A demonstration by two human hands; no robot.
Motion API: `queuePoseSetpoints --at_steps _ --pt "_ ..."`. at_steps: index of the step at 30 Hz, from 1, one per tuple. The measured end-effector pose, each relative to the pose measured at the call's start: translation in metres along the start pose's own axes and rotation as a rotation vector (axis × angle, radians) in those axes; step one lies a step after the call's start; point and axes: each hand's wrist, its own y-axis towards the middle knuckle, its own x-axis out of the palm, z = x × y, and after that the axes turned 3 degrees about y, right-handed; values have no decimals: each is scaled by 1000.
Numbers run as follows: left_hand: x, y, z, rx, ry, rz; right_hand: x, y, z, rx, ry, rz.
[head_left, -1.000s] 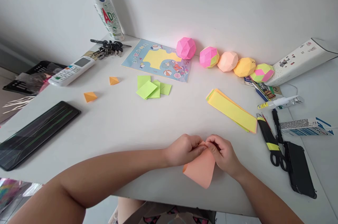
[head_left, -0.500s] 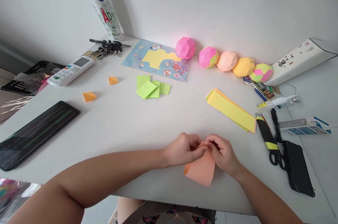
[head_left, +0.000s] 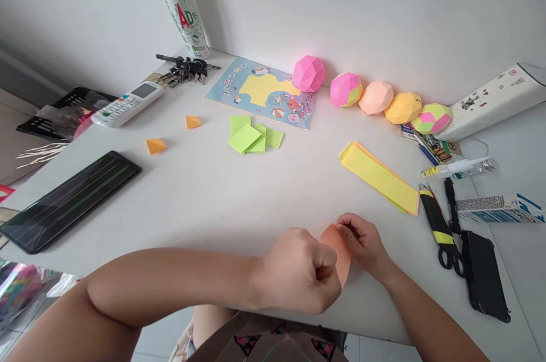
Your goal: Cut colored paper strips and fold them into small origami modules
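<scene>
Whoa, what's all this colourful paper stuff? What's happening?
Someone is working with orange paper at a desk. The right hand pinches its top end. The left hand is curled closed over its other side; whether it grips the paper is hidden. Folded green papers lie farther back, and colourful paper balls sit by the wall.
</scene>
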Motion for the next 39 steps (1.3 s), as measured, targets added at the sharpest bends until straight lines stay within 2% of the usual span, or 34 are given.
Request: queuePoseSetpoints --at_steps 14,21,27,30,33,36,39 --pt "-1 1 -1 -43 132 -10 0 0 -1 23 -4 -4" --pt "-2 2 -2 -96 210 -50 0 0 -2 47 25 -25" --pt "-2 2 -2 -88 267 -76 0 -1 -1 40 -1 -14" --pt "-1 4 -7 -78 283 -43 0 -1 -1 34 -6 -14" --pt "-2 10 -17 -68 288 61 1 -1 -3 10 3 -9" --pt "-2 18 -27 -108 153 149 2 0 -4 -41 -13 21" --pt "2 24 -37 -246 -164 70 3 -1 -5 -93 -34 43"
